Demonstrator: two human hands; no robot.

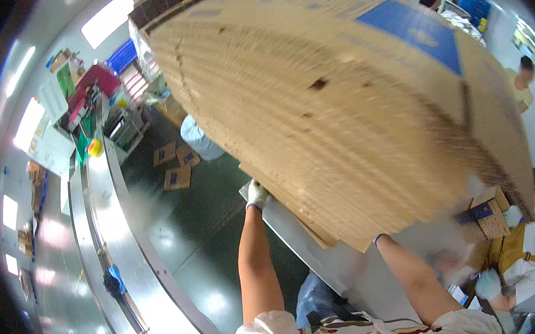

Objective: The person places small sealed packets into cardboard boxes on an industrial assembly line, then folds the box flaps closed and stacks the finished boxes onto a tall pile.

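A very large brown corrugated cardboard sheet or stack of flattened boxes [292,118], with blue printing and small dark holes, fills the upper middle of the view, blurred by motion. My left hand [256,195], in a white glove, grips its lower left edge, where a narrower cardboard piece [294,212] lies along the underside. Below it is the grey metal top of a table [312,253]. My right forearm reaches under the near right edge of the cardboard; the right hand is hidden behind it, with only a blue cuff showing at the wrist.
A long steel conveyor [128,253] curves along the left, with a yellow tape roll [94,147] near its far end. Flat cardboard pieces [177,178] and a pale blue bag [199,139] are on the floor. Co-workers and an open carton [490,217] are at the right.
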